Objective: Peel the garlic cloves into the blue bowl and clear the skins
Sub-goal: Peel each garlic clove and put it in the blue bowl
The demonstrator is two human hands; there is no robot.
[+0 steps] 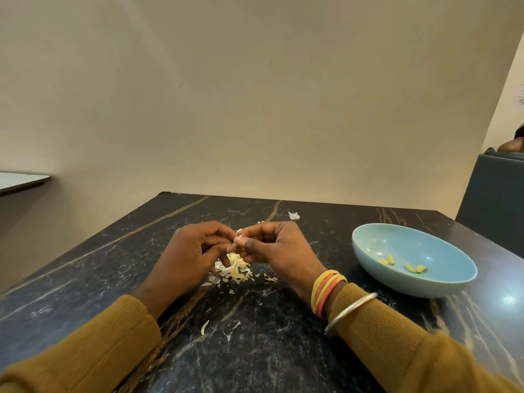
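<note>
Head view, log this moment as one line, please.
step: peeling | left hand: pinches garlic clove | right hand: pinches same clove | blue bowl: holds peeled cloves | skins: piled on table

Plain beige wall across the whole upper frame, evenly lit. Below it, a glossy dark marble-look table with pale and golden veins, and a bright glare spot at lower right. At mid left, a white ledge. At mid right, a dark teal seat back. Above that, a paper sheet cut by the frame edge.
</note>
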